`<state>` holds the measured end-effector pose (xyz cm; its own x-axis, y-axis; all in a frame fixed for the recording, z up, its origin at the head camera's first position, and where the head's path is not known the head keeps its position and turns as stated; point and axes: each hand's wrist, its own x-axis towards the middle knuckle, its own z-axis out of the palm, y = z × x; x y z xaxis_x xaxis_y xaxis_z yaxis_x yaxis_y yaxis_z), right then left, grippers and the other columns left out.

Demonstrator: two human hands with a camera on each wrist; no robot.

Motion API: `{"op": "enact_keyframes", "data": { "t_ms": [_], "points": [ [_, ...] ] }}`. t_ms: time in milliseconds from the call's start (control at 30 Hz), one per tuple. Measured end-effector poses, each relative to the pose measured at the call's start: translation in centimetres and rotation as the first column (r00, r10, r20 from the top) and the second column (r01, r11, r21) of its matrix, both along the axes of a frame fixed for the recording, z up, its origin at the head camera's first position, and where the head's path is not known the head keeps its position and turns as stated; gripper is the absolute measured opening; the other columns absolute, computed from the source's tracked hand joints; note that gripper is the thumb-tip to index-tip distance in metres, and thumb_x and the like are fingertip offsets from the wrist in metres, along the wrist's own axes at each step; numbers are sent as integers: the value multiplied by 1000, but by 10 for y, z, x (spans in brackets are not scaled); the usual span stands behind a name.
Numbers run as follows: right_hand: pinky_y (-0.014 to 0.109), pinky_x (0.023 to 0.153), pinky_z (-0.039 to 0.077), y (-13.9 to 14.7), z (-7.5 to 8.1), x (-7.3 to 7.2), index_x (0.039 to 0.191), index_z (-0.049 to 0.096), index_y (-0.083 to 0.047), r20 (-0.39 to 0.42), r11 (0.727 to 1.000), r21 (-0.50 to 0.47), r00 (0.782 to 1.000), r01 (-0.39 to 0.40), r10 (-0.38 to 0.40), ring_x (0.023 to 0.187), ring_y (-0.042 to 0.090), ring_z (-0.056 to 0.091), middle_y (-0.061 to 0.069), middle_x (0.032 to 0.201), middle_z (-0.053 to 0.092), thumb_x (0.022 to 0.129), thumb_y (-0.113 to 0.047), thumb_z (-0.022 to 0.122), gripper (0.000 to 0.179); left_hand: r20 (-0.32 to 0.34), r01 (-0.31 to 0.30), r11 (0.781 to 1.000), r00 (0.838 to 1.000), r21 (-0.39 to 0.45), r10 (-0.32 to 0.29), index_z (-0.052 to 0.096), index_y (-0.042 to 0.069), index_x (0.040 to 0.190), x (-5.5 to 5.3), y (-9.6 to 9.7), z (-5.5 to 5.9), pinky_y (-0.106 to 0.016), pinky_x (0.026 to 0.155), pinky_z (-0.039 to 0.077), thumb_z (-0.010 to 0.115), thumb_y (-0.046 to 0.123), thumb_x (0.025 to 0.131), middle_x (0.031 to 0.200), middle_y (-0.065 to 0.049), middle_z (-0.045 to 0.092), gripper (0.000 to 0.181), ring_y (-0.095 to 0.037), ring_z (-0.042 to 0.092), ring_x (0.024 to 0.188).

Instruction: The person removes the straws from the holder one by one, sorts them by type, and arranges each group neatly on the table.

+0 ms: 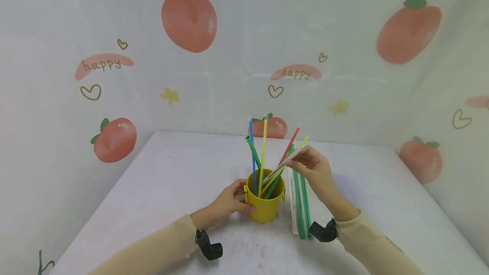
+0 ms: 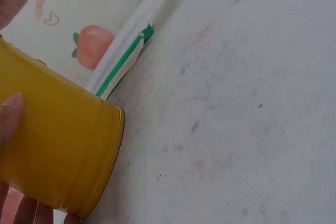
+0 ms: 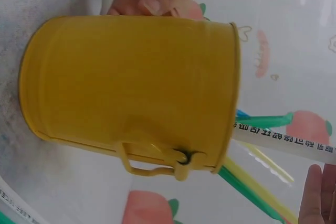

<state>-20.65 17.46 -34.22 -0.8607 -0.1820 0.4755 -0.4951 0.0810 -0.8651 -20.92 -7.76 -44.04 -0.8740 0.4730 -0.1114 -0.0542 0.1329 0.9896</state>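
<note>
A small yellow bucket [image 1: 264, 212] stands upright on the table, gripped at its left side by my left hand [image 1: 223, 203], thumb at the front. Blue, yellow, red and green straws lean out of it at different angles. Between thumb and fingers my right hand [image 1: 316, 172] pinches a white paper-wrapped straw [image 1: 285, 163], tilted, its lower end inside the bucket. Printed lettering runs along that straw in the right wrist view, where the bucket wall [image 3: 131, 82] hides its lower end. In the left wrist view my left thumb [image 2: 10, 119] lies against the bucket.
Right of the bucket, a white wrapped straw [image 1: 293, 207] and green wrapped straws [image 1: 299, 209] lie side by side, pointing away from me. Behind the table [image 1: 183, 160] hangs a pale cloth [image 1: 237, 24] printed with fruit and the word happy.
</note>
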Motion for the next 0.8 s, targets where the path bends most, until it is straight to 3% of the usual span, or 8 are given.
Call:
{"op": "enact_keyframes", "data": {
  "t_ms": [400, 567, 800],
  "points": [
    [31, 82, 51, 12, 25, -1, 95, 56, -7, -32, 977, -187, 995, -99, 95, 89, 16, 64, 4, 92, 59, 85, 7, 59, 18, 2, -11, 1000, 1000, -3, 11, 42, 16, 133, 0, 1, 0, -61, 102, 26, 79, 20, 73, 133, -5, 48, 70, -31, 39, 127],
    [35, 82, 51, 17, 36, -2, 94, 57, -5, -76, 944, -294, 988, -148, 131, 87, 17, 63, 6, 91, 60, 84, 14, 55, 22, 6, -11, 1000, 1000, 2, 11, 42, 15, 133, 0, 1, -1, -61, 103, 26, 79, 20, 73, 131, -4, 49, 70, -31, 39, 126],
    [37, 83, 52, 25, 48, -2, 95, 57, -2, -130, 876, -435, 977, -211, 171, 86, 21, 61, 9, 92, 59, 85, 21, 47, 27, 5, -6, 1000, 1000, 0, 6, 42, 16, 133, 0, 1, -1, -61, 102, 25, 78, 19, 74, 133, -4, 47, 70, -31, 38, 127]
  ]
}}
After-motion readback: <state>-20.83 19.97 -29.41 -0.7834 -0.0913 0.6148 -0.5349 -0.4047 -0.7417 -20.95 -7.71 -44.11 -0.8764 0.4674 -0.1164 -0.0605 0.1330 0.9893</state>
